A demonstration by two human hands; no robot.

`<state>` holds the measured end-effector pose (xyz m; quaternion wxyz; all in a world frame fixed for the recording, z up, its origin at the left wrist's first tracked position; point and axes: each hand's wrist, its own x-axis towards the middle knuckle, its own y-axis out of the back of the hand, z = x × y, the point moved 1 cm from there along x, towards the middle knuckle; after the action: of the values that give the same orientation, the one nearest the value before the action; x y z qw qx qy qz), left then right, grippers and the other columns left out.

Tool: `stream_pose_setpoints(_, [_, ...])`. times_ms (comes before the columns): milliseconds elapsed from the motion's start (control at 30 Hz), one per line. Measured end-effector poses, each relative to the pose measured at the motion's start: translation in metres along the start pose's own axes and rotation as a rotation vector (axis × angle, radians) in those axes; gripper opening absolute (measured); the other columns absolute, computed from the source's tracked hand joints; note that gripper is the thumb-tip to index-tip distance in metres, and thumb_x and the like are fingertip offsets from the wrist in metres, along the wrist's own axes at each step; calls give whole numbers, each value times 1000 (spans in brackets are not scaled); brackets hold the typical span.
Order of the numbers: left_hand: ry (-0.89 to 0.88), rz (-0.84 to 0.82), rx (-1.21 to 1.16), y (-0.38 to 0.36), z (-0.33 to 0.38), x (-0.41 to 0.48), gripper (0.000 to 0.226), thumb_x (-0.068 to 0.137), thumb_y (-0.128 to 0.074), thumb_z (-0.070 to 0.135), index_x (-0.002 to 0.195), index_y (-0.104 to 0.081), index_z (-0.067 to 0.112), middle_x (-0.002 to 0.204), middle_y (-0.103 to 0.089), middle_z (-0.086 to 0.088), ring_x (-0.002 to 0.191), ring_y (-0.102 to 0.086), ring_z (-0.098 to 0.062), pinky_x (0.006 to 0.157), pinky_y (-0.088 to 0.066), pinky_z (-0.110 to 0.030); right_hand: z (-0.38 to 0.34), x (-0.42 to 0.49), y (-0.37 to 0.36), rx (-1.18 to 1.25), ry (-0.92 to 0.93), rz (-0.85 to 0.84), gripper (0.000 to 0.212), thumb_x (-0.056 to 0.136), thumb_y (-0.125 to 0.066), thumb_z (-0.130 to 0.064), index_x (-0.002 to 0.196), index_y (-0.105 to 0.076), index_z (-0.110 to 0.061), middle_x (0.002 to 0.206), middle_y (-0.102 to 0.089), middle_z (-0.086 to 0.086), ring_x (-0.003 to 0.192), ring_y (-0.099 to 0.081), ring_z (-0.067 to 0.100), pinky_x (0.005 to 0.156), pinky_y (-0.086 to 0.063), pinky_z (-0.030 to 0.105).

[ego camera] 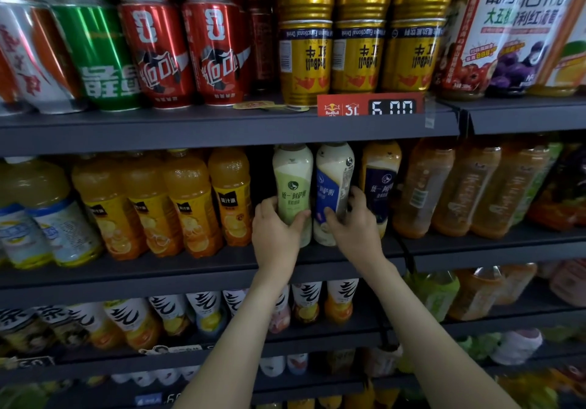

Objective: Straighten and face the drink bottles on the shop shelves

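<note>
Four orange juice bottles (190, 202) stand at the left of the middle shelf (126, 272), then the left hand (276, 234) grips one green-label bottle (292, 183), the right hand (355, 221) grips one blue-label bottle (333, 186) just beside it, and three amber bottles (463, 186) stand further right.

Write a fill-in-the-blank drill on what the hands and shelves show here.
The left-hand bottle, gripped by the left hand, has a ____ label.
The right hand grips the right-hand bottle, whose label is white and ____.
The price tag below the gold cans reads ____.
Missing words: green; blue; 6.00.
</note>
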<state>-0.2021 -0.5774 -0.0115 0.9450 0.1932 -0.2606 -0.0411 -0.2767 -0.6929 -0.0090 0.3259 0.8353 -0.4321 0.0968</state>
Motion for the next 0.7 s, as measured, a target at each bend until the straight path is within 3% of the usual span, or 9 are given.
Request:
stream_pose_setpoints(67, [-3, -10, -4, 1, -1, 0, 51, 79, -72, 40, 116, -55, 11, 111, -56, -3, 104, -53, -20, 78, -36, -24, 5, 0, 3, 30, 17, -39, 56, 92, -61, -15, 138, -33, -2, 112, -63, 4, 97, -63, 14, 65, -40, 2])
stream_pose_setpoints(133, [-7, -13, -3, 1, -2, -1, 51, 79, -72, 40, 118, -55, 10, 111, -57, -3, 104, -54, -21, 79, -38, -25, 7, -1, 4, 20, 32, -31, 56, 92, -61, -17, 139, -34, -2, 118, -64, 9, 99, -63, 17, 64, -39, 1])
stream_pose_setpoints(300, [-3, -12, -38, 1, 0, -3, 49, 80, -72, 35, 119, -55, 10, 113, -57, -4, 106, -54, -20, 79, -38, -24, -5, -9, -5, -20, -9, 58, 85, 74, -75, -45, 136, -35, -3, 130, -51, 12, 116, -53, 24, 84, -49, 32])
stream_pose_setpoints(433, [7, -24, -42, 2, -1, -1, 51, 79, -73, 36, 119, -55, 11, 112, -57, -4, 104, -54, -20, 78, -38, -25, -8, -6, -10, -118, -26, 116, 67, 80, -73, -36, 127, -41, 0, 122, -46, 14, 108, -53, 28, 74, -42, 26])
stream_pose_setpoints(567, [7, -37, -43, 1, 0, -1, 50, 81, -72, 33, 121, -54, 8, 112, -55, -5, 105, -53, -20, 77, -35, -20, 1, 4, -4, -122, 29, 24, 56, 89, -64, -25, 134, -42, -2, 123, -53, 15, 112, -53, 27, 80, -39, 22])
stream_pose_setpoints(700, [30, -34, -37, -4, 7, -14, 62, 83, -70, 24, 135, -41, 5, 128, -46, -13, 120, -43, -26, 91, -37, -24, 6, 2, 6, -154, 90, -18, 58, 94, -56, -21, 145, -33, -8, 129, -57, 14, 115, -56, 24, 89, -45, 29])
